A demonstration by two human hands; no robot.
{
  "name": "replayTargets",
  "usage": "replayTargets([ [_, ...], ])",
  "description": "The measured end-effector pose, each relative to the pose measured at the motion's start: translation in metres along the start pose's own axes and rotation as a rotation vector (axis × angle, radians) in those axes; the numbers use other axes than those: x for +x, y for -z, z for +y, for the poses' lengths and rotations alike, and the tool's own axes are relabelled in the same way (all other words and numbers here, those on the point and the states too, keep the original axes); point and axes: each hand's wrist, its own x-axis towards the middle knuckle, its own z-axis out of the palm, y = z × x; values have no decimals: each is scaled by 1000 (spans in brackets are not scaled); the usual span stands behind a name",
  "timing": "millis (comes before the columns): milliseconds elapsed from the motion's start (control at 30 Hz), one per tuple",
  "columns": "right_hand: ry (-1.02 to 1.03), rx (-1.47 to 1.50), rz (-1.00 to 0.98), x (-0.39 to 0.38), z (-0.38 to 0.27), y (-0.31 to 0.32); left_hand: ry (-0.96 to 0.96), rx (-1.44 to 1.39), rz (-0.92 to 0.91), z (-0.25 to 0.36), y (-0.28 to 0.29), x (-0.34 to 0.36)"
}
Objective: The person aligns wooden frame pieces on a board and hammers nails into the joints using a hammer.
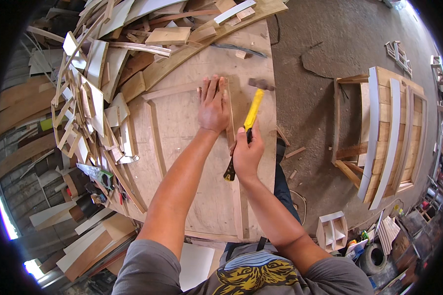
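Note:
My right hand (247,152) is wrapped around the handle of a hammer (254,109) with a dark metal head and a yellow and black handle. The hammer's head points away from me, near the right edge of the plywood worktop (192,177). My left hand (213,105) lies with fingers stretched out at the far corner of a wooden strip frame, where a crosswise strip (174,91) meets the right-hand strip (239,206). Another strip (156,140) runs lengthwise on the left. Whether a nail stands at the corner, I cannot tell.
Wood offcuts (167,36) are heaped along the far and left edges. A handsaw (96,173) with a green handle lies at the left edge. On the floor to the right stand a slatted wooden piece (381,132) and a small white divided box (332,231). A tyre (374,259) lies nearby.

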Motion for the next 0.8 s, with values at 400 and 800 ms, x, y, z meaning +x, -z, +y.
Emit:
replayTargets([
  [400, 158, -202, -64, 7, 18, -2, -12, -13, 15, 1, 2, 2],
  [800, 33, 92, 32, 7, 1, -1, 2, -19, 1, -1, 1, 0],
])
